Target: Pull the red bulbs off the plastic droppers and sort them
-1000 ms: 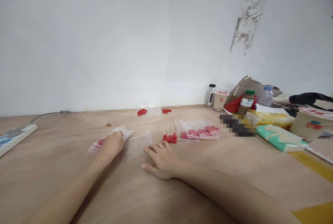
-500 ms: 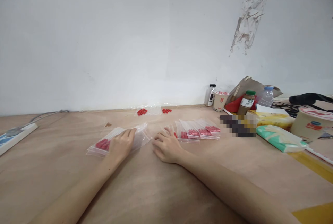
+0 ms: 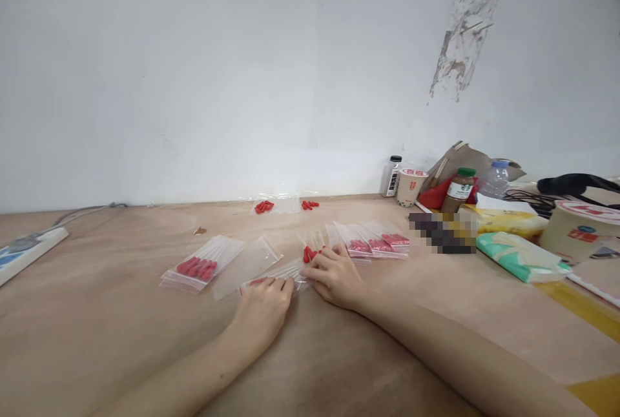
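Bag (image 3: 285, 271) lies in the frame's lower middle, touched by the curled left hand (image 3: 268, 307) and right hand (image 3: 336, 278); whether either grips it cannot be told. A sideways pull could scatter the red-tipped sticks (image 3: 307, 254) by the right hand.

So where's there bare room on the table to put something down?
The table is bare between the power strip and the left pile of bags. There's another bare patch between the right arm, the fanned bags and the green tissue pack. It's crowded around the left hand and right hand, and among the cups on the right.
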Motion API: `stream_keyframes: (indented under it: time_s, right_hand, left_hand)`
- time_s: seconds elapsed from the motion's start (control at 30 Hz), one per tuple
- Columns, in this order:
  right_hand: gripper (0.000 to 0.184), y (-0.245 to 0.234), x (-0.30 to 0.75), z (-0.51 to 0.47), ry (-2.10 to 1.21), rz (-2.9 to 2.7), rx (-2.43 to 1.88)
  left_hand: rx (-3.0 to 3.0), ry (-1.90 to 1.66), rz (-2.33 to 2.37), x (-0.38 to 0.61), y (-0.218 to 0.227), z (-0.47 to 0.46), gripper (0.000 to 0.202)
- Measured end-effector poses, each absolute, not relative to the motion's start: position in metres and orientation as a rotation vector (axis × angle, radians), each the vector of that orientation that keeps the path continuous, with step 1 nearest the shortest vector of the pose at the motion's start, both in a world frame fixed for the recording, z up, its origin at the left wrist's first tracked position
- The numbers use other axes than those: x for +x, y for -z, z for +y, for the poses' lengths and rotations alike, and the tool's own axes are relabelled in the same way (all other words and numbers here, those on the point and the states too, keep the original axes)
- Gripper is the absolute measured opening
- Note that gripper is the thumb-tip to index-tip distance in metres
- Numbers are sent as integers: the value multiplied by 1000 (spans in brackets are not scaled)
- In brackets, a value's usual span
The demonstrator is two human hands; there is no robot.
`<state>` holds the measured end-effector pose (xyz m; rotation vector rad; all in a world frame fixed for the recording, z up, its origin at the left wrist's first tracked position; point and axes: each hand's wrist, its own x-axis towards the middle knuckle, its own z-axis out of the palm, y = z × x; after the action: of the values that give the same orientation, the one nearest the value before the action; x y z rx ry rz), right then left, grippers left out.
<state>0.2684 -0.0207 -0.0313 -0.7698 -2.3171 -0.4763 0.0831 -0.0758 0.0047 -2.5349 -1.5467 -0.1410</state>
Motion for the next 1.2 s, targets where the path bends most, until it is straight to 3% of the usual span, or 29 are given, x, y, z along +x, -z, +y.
stream_keyframes:
  time_s: [0.13, 0.33, 0.63, 0.7, 0.83, 0.93, 1.1, 1.2]
  right_hand:
    - [19, 32, 263, -14, 493, -2369, -714]
    - [19, 32, 260, -10, 444, -2395, -778]
    - [22, 31, 264, -20, 360, -2288, -879]
    - [20, 30, 264, -23, 322, -2239, -870]
    - [19, 24, 265, -31, 209, -2146, -907]
    - [28, 20, 263, -38, 70, -2116, -985]
    - [51, 20, 255, -46, -86, -2018, -1200]
    - [47, 22, 254, -48, -149, -1974, -1269]
  left_hand:
    - [-2663, 374, -1573, 71, -13, -63, 27]
    - [-2682, 566, -1858, 48, -17, -37, 13]
    - [-3245, 889, -2358, 41, -8, -35, 40]
    - [-3313, 917, -2379, 40, -6, -32, 36]
    - [-3252, 1351, -2161, 39, -3, -24, 32]
    - [-3066, 1753, -2084, 40, 1, -19, 37]
    - [-2579, 2212, -2226, 49, 8, -25, 46]
    - [-2274, 2461, -2409, 59, 8, -36, 40]
